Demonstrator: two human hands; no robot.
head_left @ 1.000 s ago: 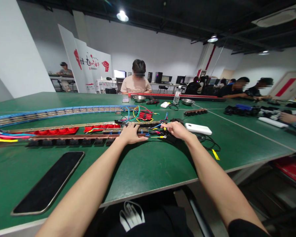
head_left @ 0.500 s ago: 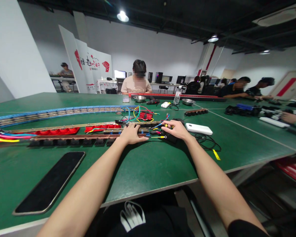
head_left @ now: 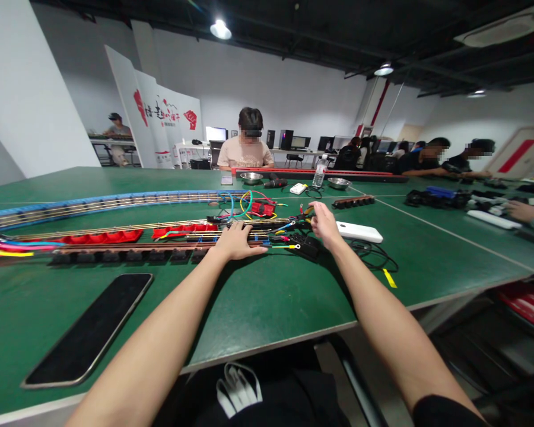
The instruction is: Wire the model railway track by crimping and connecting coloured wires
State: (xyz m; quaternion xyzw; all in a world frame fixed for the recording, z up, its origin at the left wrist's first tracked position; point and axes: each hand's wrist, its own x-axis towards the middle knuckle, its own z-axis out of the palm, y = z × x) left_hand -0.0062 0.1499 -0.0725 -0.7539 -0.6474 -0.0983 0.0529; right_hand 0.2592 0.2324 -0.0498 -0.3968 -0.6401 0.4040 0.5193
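My left hand (head_left: 235, 240) lies with its fingers spread over the long conductor rails, pressing on their right end. Closed fingers mark my right hand (head_left: 324, 225), by the loose wire ends; a dark and yellow piece shows at its fingertips, too small to name. Below it, a yellow-green wire (head_left: 285, 247) ends in a ring terminal. A black block (head_left: 306, 248) lies just under the right hand. Red holders (head_left: 184, 230) and black holders (head_left: 115, 257) carry the rails off to the left. A blue-sided rail (head_left: 93, 204) curves behind them.
A black phone (head_left: 91, 329) lies front left. Right of my hands are a white power bank (head_left: 360, 232) and a coiled black cable (head_left: 378, 256). Farther back stand metal bowls (head_left: 339, 183), a bottle (head_left: 320, 172) and a power drill (head_left: 276, 181). A person sits opposite; others work at right.
My right hand has moved slightly up and right, away from the wire ends, uncovering the black block and a ring terminal. My left hand stays in place.
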